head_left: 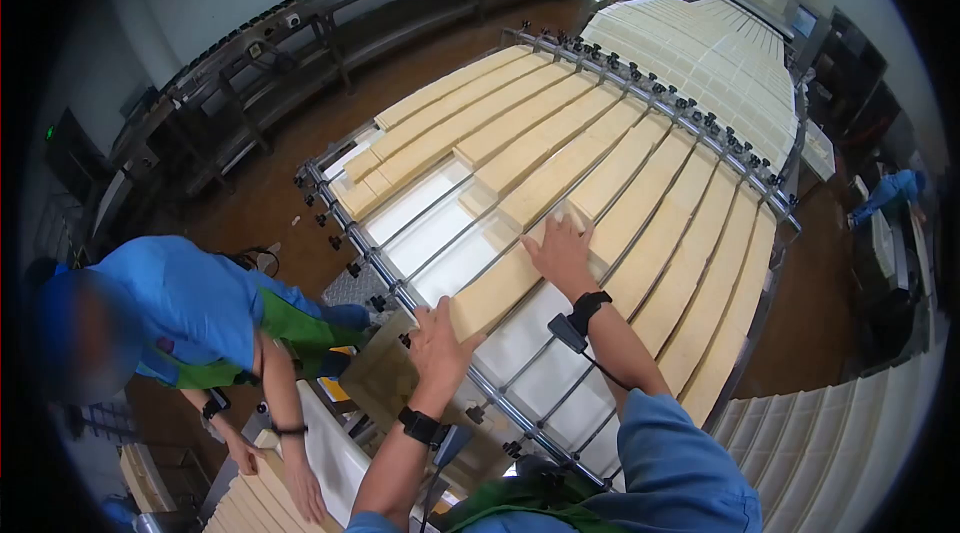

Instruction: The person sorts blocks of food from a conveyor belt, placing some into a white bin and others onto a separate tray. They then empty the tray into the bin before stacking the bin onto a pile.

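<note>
A long pale yellow slab with a smooth surface lies in one lane of the conveyor, between my two hands. My left hand grips its near end at the front rail, thumb along one side and fingers on the other. Farther up the lane, my right hand spans the slab's far end from above, thumb and fingers spread around it. Long rows of similar slabs fill the lanes, divided by thin metal rods. Undersides of both hands are hidden.
Bare white belt shows near the front rail, which carries black knobs. At left, a co-worker handles slabs in a lower container. White ribbed trays stand at right; another person works beyond.
</note>
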`<state>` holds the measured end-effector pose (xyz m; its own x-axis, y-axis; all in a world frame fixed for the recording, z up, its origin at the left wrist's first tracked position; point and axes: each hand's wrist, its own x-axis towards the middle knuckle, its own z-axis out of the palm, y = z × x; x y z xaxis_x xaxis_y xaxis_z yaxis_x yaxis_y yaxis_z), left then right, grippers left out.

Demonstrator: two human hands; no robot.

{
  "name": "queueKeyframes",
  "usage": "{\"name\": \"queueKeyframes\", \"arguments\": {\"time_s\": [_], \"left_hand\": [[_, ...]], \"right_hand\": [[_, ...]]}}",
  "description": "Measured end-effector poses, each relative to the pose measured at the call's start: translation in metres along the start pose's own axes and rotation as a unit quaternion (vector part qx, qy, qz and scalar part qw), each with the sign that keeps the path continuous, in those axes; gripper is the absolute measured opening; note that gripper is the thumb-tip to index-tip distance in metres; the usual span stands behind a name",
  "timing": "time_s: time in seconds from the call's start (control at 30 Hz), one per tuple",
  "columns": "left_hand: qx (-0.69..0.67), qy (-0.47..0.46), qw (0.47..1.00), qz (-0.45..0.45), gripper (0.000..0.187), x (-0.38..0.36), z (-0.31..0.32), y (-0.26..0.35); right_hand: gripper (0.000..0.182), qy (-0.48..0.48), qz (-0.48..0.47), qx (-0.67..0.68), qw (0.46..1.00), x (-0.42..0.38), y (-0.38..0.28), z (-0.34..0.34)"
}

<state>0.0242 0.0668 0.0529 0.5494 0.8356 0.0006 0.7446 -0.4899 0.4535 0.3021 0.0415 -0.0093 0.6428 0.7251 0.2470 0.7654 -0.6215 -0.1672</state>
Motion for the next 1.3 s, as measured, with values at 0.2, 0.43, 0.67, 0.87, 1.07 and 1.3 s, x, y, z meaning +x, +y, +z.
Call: {"name": "queueKeyframes", "arguments": {"time_s": [0.2,0.43,0.67,0.87,1.07,1.3], "left_hand": [[-0.207,0.121,0.965,-0.104,0.076,0.024,0.064,0.005],[-0.311,0.134,0.926,-0.166,0.061,0.021,0.078,-0.024],[-0.343,0.234,0.905,-0.091,0.06,-0.031,0.043,-0.051],[-0.251,0.27,0.928,-0.059,0.04,-0.203,-0.041,-0.149],[0.042,0.448,0.777,-0.44,0.047,-0.403,-0.025,-0.256],[-0.068,0.411,0.724,-0.549,0.077,-0.482,0.0,-0.291]], "right_hand": [[0.071,0.056,-0.017,-0.038,0.998,-0.031,-0.012,-0.001],[0.079,-0.061,-0.174,0.196,0.963,-0.097,-0.076,0.009],[0.077,-0.07,-0.21,0.006,0.975,-0.102,-0.073,0.047],[0.081,-0.048,-0.198,-0.034,0.978,-0.105,-0.105,0.003],[0.037,-0.043,-0.506,0.377,0.775,-0.225,-0.283,-0.061],[0.043,-0.259,-0.646,0.386,0.605,-0.382,-0.524,0.013]]}}
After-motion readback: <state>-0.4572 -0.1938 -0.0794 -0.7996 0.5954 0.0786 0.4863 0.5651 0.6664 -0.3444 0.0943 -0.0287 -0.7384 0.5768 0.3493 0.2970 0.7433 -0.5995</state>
